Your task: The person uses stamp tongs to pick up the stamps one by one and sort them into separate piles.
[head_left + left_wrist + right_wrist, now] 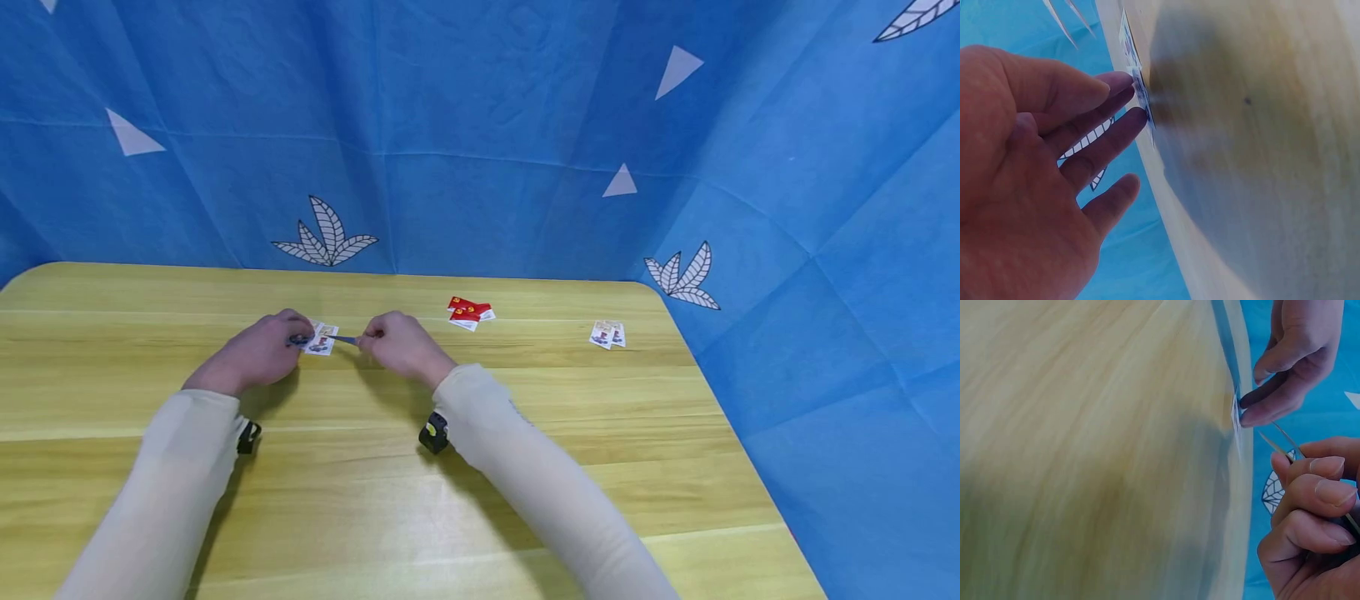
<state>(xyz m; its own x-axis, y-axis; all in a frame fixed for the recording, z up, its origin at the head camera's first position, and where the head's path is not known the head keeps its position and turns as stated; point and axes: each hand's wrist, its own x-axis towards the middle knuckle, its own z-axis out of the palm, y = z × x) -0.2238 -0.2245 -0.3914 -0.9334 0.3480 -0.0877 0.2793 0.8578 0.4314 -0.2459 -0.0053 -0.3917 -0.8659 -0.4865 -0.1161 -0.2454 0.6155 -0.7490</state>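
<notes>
My right hand [403, 343] holds slim metal tweezers [345, 339], their tips pointing left at a small white printed sticker [322, 342] on the table. In the right wrist view the two prongs of the tweezers [1280, 445] stand slightly apart, with nothing visible between them. From the other side, my left hand [264, 350] reaches over the same spot. Its nearly straight fingertips rest on a dark-printed sticker [1141, 94] lying flat beside the white one, and partly cover it.
Overlapping red stickers [467, 312] with yellow emblems lie near the table's back edge, right of my hands. Farther right are two overlapping white printed stickers [606, 334]. A blue cloth [480, 208] with leaf and triangle patterns hangs behind the wooden table [360, 500].
</notes>
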